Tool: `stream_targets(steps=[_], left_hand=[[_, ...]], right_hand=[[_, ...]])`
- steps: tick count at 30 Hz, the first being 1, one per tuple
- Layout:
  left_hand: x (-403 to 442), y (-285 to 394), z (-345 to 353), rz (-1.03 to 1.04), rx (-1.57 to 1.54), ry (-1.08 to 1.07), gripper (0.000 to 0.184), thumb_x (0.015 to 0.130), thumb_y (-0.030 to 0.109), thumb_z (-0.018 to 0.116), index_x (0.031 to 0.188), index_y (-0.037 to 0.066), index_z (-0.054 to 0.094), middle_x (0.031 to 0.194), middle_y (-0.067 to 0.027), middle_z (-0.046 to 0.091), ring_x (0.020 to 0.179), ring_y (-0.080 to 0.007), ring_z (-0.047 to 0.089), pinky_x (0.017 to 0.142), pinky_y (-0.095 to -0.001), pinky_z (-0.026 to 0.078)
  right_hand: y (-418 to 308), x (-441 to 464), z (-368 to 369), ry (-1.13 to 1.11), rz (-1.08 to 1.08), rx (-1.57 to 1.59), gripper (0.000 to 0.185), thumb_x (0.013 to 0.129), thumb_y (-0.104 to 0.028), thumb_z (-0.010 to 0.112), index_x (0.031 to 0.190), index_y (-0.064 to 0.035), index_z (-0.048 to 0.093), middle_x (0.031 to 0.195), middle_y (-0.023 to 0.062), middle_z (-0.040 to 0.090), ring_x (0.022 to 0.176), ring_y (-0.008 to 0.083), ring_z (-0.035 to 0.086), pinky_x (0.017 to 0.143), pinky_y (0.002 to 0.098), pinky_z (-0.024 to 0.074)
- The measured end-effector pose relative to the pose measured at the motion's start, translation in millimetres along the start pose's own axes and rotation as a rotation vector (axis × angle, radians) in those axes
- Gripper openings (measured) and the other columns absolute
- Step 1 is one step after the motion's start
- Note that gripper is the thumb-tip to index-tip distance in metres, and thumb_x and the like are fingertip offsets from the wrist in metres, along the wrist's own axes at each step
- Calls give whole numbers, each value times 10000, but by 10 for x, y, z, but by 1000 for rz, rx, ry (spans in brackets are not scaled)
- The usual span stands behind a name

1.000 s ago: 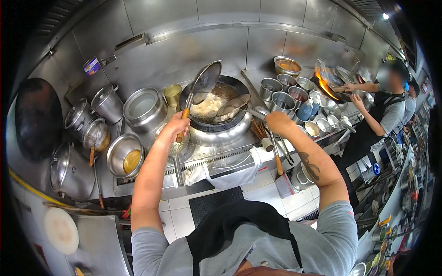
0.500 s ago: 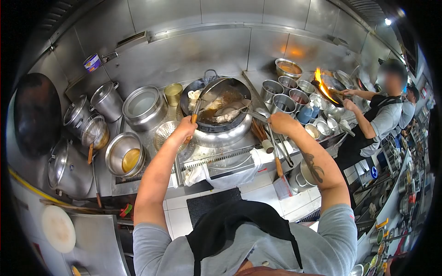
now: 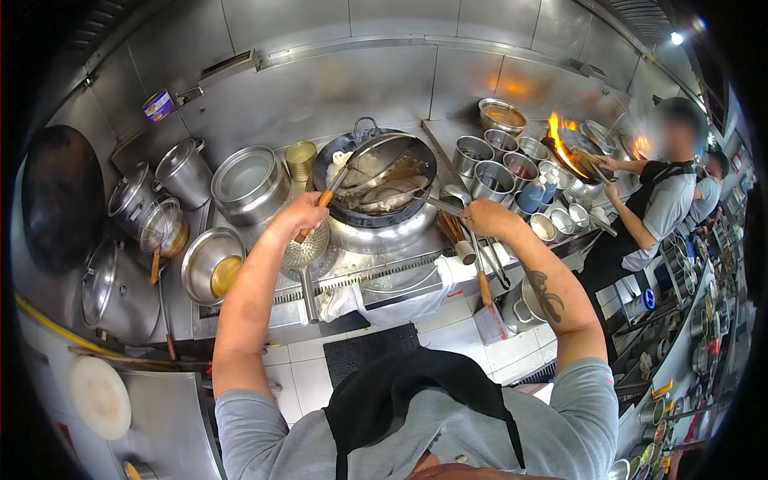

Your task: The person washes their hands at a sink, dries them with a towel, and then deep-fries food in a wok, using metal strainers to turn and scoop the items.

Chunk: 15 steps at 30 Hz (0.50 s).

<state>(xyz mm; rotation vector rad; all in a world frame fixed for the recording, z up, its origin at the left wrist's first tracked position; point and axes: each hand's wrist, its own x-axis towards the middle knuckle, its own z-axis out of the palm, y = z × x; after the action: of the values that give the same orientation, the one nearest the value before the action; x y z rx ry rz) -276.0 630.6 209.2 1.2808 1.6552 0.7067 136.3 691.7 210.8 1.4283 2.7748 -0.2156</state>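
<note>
My left hand is closed round the wooden handle of a wire strainer, whose round mesh is tilted over the dark wok. In my right hand is the metal handle of a ladle, its bowl down in the wok near the strainer. Pale pieces of food show at the wok's left side; more food lies partly hidden under the tools. A perforated skimmer rests on the counter below my left hand.
Left of the wok stand a large steel pot, a bowl with yellow liquid and a gold can. Several steel containers sit at the right. Beyond them, a co-worker handles a flaming wok.
My left hand has shifted left with the strainer's handle. The ladle's bowl has moved slightly left in the wok, while my right hand stays almost in place. The skimmer on the counter has shifted.
</note>
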Motion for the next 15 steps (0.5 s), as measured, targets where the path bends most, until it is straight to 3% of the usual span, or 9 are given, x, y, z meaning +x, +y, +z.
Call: stream_targets(steps=[4, 15], left_hand=[[20, -41, 20, -1, 72, 5, 356, 838, 64, 570, 1190, 39, 522, 607, -20, 504, 447, -96, 445, 376, -260, 352], [-167, 236, -266, 31, 117, 25, 443, 851, 84, 579, 1279, 30, 478, 646, -30, 541, 478, -103, 472, 406, -261, 382]], right_hand=[[9, -3, 36, 9, -6, 8, 310, 772, -139, 533, 1040, -88, 679, 854, 225, 653, 827, 378, 637, 778, 452, 510], [53, -20, 84, 15, -32, 26, 298, 773, -116, 530, 1025, -59, 680, 850, 231, 650, 816, 384, 636, 773, 452, 505]])
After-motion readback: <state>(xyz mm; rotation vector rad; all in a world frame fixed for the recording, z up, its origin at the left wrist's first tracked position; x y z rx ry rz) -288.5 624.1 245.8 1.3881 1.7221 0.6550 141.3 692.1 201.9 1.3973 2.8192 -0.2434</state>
